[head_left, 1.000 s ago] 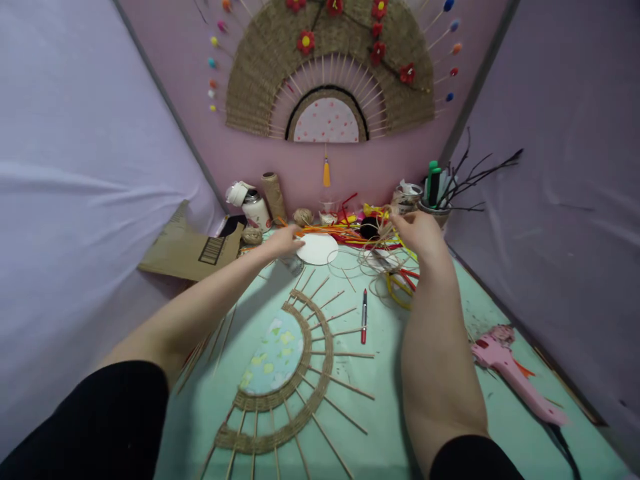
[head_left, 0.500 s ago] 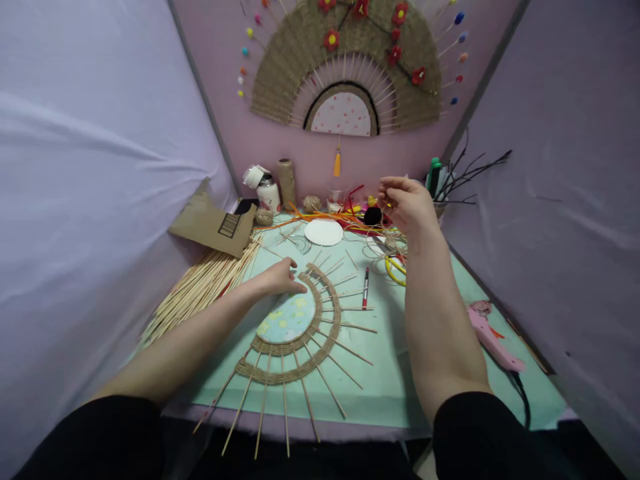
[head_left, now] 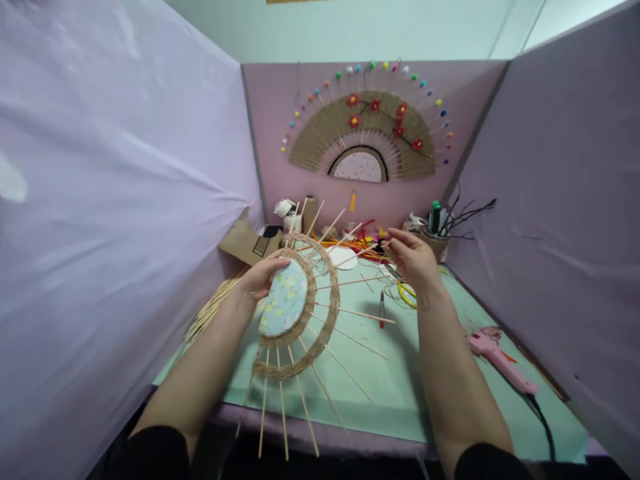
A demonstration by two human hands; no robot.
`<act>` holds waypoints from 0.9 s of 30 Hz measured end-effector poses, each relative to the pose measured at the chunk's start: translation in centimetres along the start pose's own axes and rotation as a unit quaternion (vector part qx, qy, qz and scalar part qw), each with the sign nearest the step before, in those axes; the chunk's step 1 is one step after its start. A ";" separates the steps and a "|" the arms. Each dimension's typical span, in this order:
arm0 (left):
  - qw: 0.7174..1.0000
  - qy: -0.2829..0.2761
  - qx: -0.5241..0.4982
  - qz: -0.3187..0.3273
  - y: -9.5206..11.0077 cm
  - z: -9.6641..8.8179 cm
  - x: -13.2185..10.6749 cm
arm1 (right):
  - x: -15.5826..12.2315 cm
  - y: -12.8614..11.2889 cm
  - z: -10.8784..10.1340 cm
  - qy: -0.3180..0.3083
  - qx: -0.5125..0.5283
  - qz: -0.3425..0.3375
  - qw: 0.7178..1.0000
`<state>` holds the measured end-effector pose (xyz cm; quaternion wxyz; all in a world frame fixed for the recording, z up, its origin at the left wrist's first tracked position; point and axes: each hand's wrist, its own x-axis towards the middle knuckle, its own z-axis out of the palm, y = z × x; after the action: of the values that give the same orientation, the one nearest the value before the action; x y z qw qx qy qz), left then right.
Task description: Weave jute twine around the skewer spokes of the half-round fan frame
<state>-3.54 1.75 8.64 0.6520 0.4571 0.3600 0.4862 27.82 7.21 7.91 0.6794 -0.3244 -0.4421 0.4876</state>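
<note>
half-round fan now up off the table, in the left hand

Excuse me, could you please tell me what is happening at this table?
A person's left hand holds a half-round woven fan by its straight edge; its sticks spread outward. The right hand is raised near some of their tips; I cannot tell whether it holds anything. A pink glue gun lies on the table, and a flowered fan hangs on the wall behind.

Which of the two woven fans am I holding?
The blue-centred woven fan in your left hand; the red-flowered fan has a pink-dotted centre and hangs on the back wall.
</note>
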 end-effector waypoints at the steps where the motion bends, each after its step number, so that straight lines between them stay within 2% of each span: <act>1: 1.000 -0.002 -0.007 0.004 0.0 0.1 -0.3 | -0.5 0.6 0.8 0.002 0.004 0.005 1.000; 5: 0.998 0.014 -0.035 -0.043 -1.1 -0.2 -0.7 | -2.5 2.7 4.0 -0.002 0.019 0.023 1.000; 9: 0.988 0.018 -0.114 -0.101 -2.3 -1.4 -0.3 | -4.5 4.0 5.5 0.002 0.046 0.036 0.998; 12: 0.982 0.005 -0.142 -0.127 -2.9 -2.0 -0.2 | -5.6 4.6 5.4 0.003 0.048 0.034 0.998; 15: 0.984 -0.010 -0.120 -0.131 -3.4 -2.0 -0.3 | -6.0 5.1 4.9 0.012 0.048 0.027 0.998; 20: 0.986 -0.073 -0.128 -0.084 -4.3 -1.0 -0.3 | -5.8 5.7 4.0 0.035 0.055 0.040 0.997; 27: 0.985 -0.091 -0.134 -0.066 -5.2 0.3 -0.3 | -5.4 5.8 2.6 -0.019 0.097 0.094 0.991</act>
<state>-1.75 0.79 3.85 0.7678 0.3828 0.2600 0.4430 22.54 3.96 2.39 0.6504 -0.2876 -0.3730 0.5960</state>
